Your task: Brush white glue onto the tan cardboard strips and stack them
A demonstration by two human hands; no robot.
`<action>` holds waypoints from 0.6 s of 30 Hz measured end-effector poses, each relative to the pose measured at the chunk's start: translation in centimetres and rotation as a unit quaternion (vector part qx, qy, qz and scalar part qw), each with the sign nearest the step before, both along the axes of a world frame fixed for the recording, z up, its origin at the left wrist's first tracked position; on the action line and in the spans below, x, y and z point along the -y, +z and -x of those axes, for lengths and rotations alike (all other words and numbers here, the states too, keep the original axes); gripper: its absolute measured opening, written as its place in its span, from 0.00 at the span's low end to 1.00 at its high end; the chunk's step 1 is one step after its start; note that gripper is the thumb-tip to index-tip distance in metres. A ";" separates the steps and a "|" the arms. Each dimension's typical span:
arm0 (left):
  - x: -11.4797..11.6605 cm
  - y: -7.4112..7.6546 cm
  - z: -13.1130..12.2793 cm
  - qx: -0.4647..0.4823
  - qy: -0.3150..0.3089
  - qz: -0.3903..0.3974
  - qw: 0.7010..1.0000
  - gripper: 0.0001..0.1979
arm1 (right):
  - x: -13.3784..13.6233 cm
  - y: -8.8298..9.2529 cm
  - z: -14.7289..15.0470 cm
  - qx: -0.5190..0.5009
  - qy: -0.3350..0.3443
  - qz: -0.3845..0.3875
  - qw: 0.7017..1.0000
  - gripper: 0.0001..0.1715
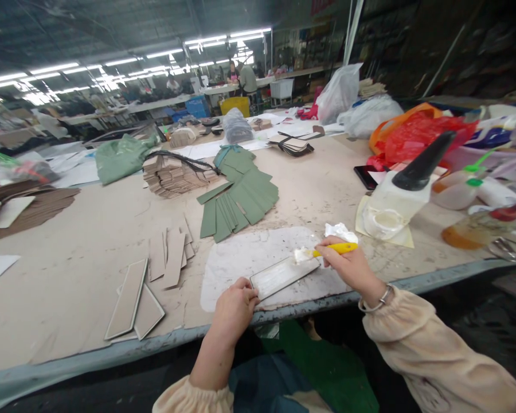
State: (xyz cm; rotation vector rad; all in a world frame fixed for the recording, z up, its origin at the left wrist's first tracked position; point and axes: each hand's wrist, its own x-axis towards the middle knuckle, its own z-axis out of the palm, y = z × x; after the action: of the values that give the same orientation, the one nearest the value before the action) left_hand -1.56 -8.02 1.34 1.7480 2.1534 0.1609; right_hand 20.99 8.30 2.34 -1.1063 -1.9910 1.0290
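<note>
- Your left hand (234, 307) is clamped on the near end of the card strip (284, 275), fingers curled over its corner, pinning it flat.
- Your right hand (348, 267) is closed around the brush (337, 248), gripping its yellow handle. The white, glue-loaded bristles touch the strip's far end, just left of your fingers.
- The strip runs slantwise between your two grips, pale face up with a dark edge, and lies on the smeared white mat (241, 258).
- The mat sits at the table (69, 298) edge, right under both hands.
- Just beyond your right knuckles there's a crumpled white tissue (340, 231).
- Further out past that hand, a glue bottle (395, 201) with a black nozzle leans to the right.
- Beyond the mat, straight ahead of your left hand, green pieces (241, 201) are fanned out in a pile.
- Left of your left grip there's a loose bunch of tan strips (172, 255), and nearer the edge two framed pieces (126, 298) lie overlapping.
- Well beyond the right hand are a dark phone (365, 175) and a red bag (417, 135).
</note>
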 end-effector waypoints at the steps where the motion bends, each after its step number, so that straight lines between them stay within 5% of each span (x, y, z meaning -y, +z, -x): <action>1: 0.0 0.1 0.0 -0.002 0.001 0.001 1.000 0.08 | 0.6 -0.1 0.5 -0.019 0.015 0.023 0.999 0.11; 6: 0.1 0.1 -0.1 -0.009 0.000 0.002 1.000 0.08 | 2.9 -0.7 3.2 -0.022 0.110 0.074 0.991 0.10; 18: 0.4 0.3 -0.3 -0.001 0.009 -0.005 1.000 0.09 | -1.0 0.1 -1.0 0.089 0.011 -0.031 0.995 0.12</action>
State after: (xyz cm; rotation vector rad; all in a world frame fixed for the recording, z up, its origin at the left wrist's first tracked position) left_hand -1.24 -8.42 1.67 1.7347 2.1734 0.1741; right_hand 22.03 9.26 2.45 -1.1816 -2.1643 0.8994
